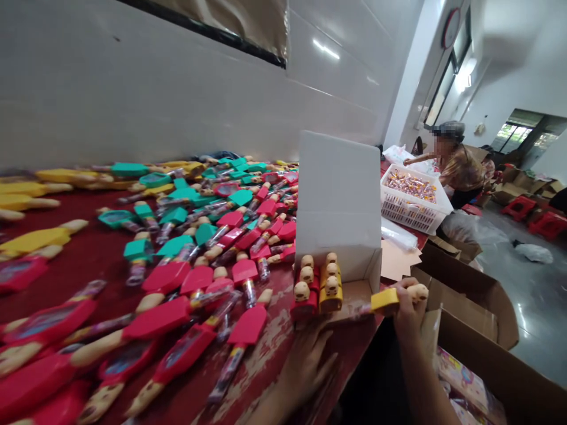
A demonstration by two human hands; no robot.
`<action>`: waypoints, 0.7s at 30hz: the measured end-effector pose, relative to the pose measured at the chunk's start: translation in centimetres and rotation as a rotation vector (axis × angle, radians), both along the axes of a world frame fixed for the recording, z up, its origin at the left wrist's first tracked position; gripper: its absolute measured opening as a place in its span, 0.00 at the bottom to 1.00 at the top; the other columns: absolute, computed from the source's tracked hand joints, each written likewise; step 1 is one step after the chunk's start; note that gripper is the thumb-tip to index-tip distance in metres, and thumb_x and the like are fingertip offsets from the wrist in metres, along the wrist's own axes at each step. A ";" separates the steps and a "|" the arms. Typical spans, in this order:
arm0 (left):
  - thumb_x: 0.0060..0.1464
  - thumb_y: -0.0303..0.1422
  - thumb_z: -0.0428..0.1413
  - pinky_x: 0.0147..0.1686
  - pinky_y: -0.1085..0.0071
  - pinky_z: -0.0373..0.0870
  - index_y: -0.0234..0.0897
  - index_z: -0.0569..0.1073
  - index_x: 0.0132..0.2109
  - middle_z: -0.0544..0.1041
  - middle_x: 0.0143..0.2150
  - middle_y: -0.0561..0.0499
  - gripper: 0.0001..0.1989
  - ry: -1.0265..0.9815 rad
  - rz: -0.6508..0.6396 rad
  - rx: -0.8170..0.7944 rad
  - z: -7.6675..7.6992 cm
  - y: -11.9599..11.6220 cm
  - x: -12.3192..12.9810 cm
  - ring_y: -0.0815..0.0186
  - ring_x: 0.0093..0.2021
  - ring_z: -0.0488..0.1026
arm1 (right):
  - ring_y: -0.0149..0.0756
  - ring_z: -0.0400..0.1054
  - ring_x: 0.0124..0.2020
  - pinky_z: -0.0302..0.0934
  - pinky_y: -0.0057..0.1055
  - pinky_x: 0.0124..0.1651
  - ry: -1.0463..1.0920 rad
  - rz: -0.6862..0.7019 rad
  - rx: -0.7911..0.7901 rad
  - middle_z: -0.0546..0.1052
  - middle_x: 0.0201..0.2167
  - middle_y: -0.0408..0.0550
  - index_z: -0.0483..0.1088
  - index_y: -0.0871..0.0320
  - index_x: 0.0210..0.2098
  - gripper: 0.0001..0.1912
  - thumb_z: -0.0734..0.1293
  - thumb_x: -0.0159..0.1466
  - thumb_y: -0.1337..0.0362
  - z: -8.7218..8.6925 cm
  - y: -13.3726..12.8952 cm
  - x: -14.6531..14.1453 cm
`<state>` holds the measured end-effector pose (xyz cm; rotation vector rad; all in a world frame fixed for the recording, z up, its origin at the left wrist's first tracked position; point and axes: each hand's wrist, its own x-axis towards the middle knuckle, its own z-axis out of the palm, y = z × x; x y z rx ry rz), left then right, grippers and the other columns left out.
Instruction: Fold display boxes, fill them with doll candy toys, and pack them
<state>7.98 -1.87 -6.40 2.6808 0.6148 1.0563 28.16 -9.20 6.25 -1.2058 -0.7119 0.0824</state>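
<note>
My right hand [408,307] grips a yellow toy [384,301] with a pale round animal head, just right of an open white box [339,195]. A clear-wrapped tube points left from the toy. Inside the box stand two rows of toys, red ones [305,295] on the left and yellow ones [331,292] beside them, heads up. The box's right part shows bare cardboard. My left hand [310,357] lies in front of the box with its fingers spread, holding nothing.
Many red, green and yellow toys [162,319] cover the red table [95,254] to the left. A white basket [410,212] of small wrapped items stands behind right, near another person [463,165]. Open cardboard cartons [469,295] are at the right.
</note>
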 end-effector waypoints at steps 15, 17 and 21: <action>0.55 0.33 0.52 0.46 0.54 0.72 0.40 0.72 0.46 0.66 0.58 0.40 0.12 -0.092 -0.018 0.085 -2.4 0.0 0.0 0.50 0.54 0.66 | 0.28 0.62 0.21 0.57 0.26 0.25 -0.627 0.144 -0.094 0.66 0.21 0.41 0.60 0.56 0.24 0.08 0.62 0.59 0.68 -2.4 5.4 -1.8; 0.56 0.33 0.51 0.47 0.53 0.71 0.40 0.72 0.46 0.66 0.58 0.40 0.12 -0.111 -0.025 0.048 -2.8 -0.1 0.2 0.50 0.54 0.66 | 0.28 0.61 0.20 0.57 0.25 0.24 -0.646 0.127 -0.115 0.65 0.20 0.41 0.59 0.56 0.24 0.09 0.62 0.59 0.67 -2.0 5.6 -2.2; 0.58 0.32 0.50 0.49 0.53 0.69 0.40 0.71 0.47 0.65 0.58 0.41 0.11 -0.118 -0.024 0.037 -2.2 -0.2 0.1 0.51 0.56 0.64 | 0.26 0.59 0.18 0.54 0.24 0.22 -0.670 0.128 -0.197 0.63 0.18 0.38 0.57 0.55 0.21 0.10 0.62 0.57 0.67 -0.8 7.0 -2.2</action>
